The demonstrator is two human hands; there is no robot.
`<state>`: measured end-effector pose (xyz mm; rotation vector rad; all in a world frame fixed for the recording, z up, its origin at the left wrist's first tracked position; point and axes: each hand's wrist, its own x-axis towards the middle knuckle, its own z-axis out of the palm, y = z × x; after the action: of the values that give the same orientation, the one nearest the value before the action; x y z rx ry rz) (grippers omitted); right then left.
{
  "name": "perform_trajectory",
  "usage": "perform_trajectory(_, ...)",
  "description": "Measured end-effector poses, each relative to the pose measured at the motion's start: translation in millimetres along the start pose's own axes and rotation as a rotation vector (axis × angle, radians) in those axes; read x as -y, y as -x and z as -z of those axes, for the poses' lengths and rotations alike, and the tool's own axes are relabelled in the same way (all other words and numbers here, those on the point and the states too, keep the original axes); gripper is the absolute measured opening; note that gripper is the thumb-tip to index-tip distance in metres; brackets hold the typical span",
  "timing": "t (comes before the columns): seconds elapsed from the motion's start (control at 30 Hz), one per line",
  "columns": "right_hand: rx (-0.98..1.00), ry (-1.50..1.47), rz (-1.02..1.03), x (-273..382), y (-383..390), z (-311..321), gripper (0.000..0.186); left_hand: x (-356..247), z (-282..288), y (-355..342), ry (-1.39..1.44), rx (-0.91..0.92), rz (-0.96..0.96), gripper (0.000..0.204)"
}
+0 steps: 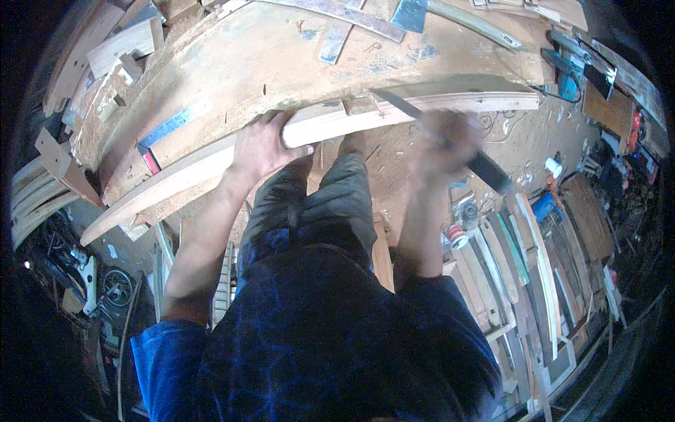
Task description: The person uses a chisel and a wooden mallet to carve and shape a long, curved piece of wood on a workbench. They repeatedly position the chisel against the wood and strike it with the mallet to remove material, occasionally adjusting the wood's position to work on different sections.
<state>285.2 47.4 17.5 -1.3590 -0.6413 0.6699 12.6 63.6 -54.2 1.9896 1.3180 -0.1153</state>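
My left hand point(267, 148) grips a long pale wooden board point(316, 121) along the bench's near edge, fingers over it and thumb on its front. A rectangular notch point(360, 104) is cut in the board's top. My right hand point(446, 144), blurred, holds a long tool with a grey blade point(397, 102) and a wide dark end point(492, 172); its tip is just right of the notch, and I cannot make out whether it touches the wood. A blue metal square with a red part point(169, 128) lies on the bench left of my left hand.
The bench point(274, 53) carries wood strips point(337, 39), offcuts and a blue-ended tool point(409, 15). A turquoise metal tool point(566, 74) is at the right. Stacked boards point(503, 260) and small cans point(460, 235) are lower right; a motorbike point(84, 274) stands lower left.
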Motion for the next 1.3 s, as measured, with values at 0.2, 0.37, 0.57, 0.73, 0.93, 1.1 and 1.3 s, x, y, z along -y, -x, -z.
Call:
perform_trajectory(0.2,-0.261,0.642,-0.141,34.1,-20.0,47.7,0.026,-18.0,12.7,-68.4,0.228,0.388,-0.094,0.093)
perform_trajectory(0.37,-0.103,0.844,-0.32,-49.0,-21.3,39.5,0.055,-8.6,-17.2,-142.8,0.526,0.521,0.253,0.066)
perform_trajectory(0.57,-0.124,0.789,-0.302,-75.1,-15.4,50.1,0.056,-32.2,-28.9,-170.6,0.361,0.694,0.303,0.049)
perform_trajectory(0.73,-0.061,0.843,-0.284,-75.1,-20.3,52.0,0.054,-38.4,-35.4,-179.6,0.111,0.627,0.206,0.034)
perform_trajectory(0.93,-0.103,0.823,-0.278,-70.7,-18.2,48.8,0.046,-76.2,-4.1,-166.8,-0.242,0.569,-0.006,0.034)
perform_trajectory(1.1,-0.051,0.801,-0.296,-70.1,-19.0,48.9,0.045,-63.2,-23.6,-162.6,-0.233,0.508,0.102,0.03)
perform_trajectory(1.3,0.02,0.671,-0.247,-74.5,-20.8,55.6,0.048,41.2,-15.5,-166.1,-0.134,0.566,0.023,0.032)
